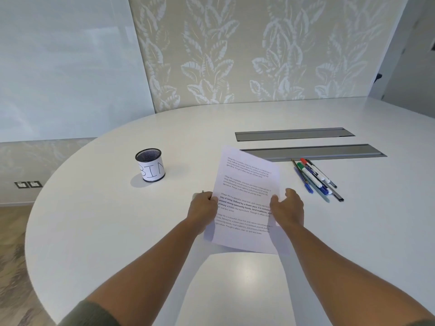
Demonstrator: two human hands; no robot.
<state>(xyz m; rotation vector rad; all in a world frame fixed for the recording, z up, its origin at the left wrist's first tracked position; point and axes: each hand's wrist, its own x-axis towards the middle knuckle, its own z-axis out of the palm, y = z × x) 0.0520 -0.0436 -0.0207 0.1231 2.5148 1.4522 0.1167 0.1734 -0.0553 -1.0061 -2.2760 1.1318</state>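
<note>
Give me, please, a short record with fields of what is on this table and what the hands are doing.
Surface: white table
Held item: printed sheet, four paragraphs of text, tilted
Left hand: grips the sheet's left edge
Right hand: holds the sheet's right edge, thumb on the front
Left of sheet: mesh cup labelled BIN, upright
Right of sheet: pens and markers, lying together
Beyond sheet: two grey cable slots set in the tabletop
</note>
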